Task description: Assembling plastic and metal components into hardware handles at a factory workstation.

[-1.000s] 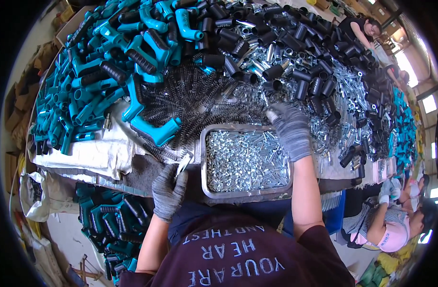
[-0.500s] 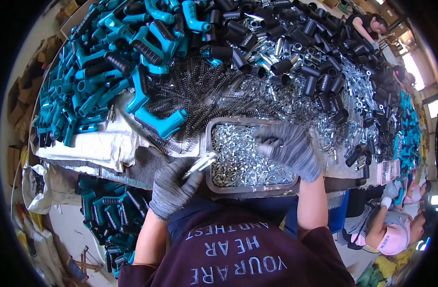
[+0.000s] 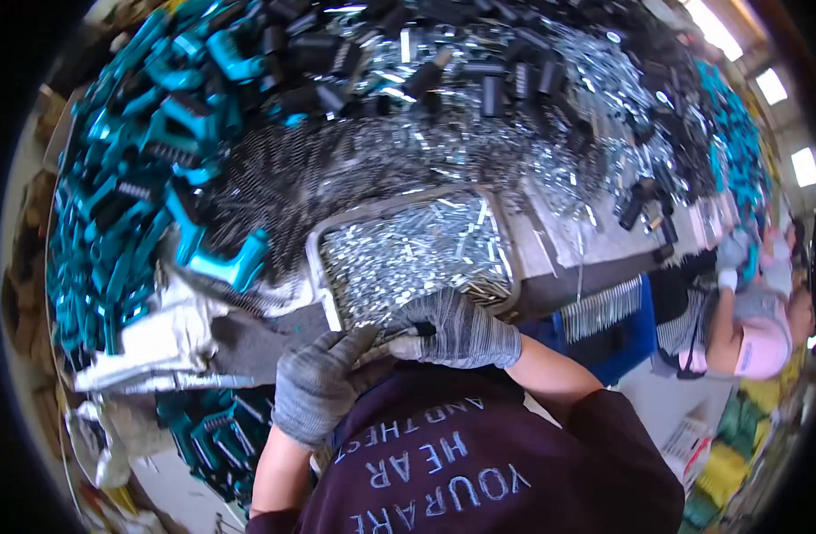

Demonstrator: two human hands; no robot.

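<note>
Both gloved hands meet at the near edge of the tray [image 3: 321, 278], right in front of the person's chest. The right hand [image 3: 457, 329] is curled nearly closed, pinching a small dark part [image 3: 406, 333] between thumb and fingers; the part's long axis runs roughly level, pointing left toward the other hand. The left hand [image 3: 319, 383] is half closed, fingers up against the same part — whether it grips it I cannot tell. One tray, filled with silver pins [image 3: 417, 249] too many to count. Behind it on the table [image 3: 564, 236] lie black springs [image 3: 283, 178], teal handles [image 3: 141, 178] at left and black grips [image 3: 408, 62] farther back — heaps, uncountable.
</note>
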